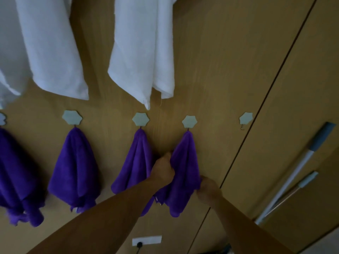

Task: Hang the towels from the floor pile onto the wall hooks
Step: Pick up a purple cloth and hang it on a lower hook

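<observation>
Head cam is on the wood-panel wall [220, 70]. The purple towel [185, 171] I'm tracking hangs from the fourth hook [189, 121] in the lower row, bunched at the top and fanning out below.

Left hand [163, 168] is clenched on the towel's left edge, about mid-height, fingers [166, 158] curled into the fabric. Right hand [207, 187] pinches the lower right edge, and the cloth wraps over its fingertips. Both forearms come up from the bottom of the view.

To the left in the same row:
- second purple towel [134, 167] on its own hook [140, 119], just beside the left hand
- third purple towel [75, 171] under hook [72, 117]
- fourth purple towel [14, 176] cut off by the frame edge

Rightmost hook [246, 118] sits near the panel seam, its metal prong showing.

Two white towels [55, 48] [143, 52] hang in the row above, with their lower ends reaching almost to the hooks.

Two pole handles [293, 173] lean on the right panel. A wall socket [146, 240] sits low at centre with a dark plug [139, 245] in it.
</observation>
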